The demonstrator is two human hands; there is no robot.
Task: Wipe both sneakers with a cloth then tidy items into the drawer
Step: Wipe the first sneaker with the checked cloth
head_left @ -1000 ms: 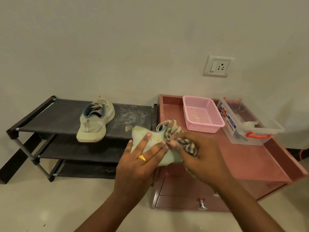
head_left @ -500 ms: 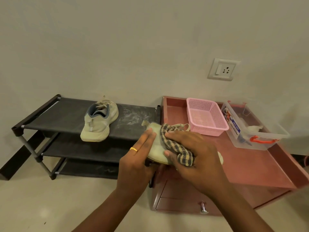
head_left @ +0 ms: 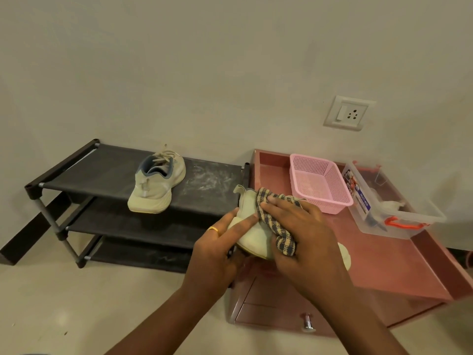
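Note:
A pale green sneaker (head_left: 252, 233) is held above the left edge of the pink cabinet top (head_left: 378, 262). My left hand (head_left: 217, 248) grips its heel end from below, fingers laid along its side. My right hand (head_left: 304, 239) holds a striped cloth (head_left: 277, 228) and presses it onto the sneaker. The other pale sneaker (head_left: 156, 181) stands on the top shelf of the black shoe rack (head_left: 102, 172). Below my arms, the cabinet's drawer (head_left: 279, 317) is closed, its metal knob showing.
A pink mesh basket (head_left: 320, 183) and a clear plastic box (head_left: 391, 201) with orange clips stand at the back of the cabinet top. White dust marks the rack's top shelf. A wall socket (head_left: 348, 114) sits above. The floor lies in front.
The sneaker has been turned in my left hand and shifted right over the cabinet edge. My right hand has drawn the cloth down along the sneaker's side.

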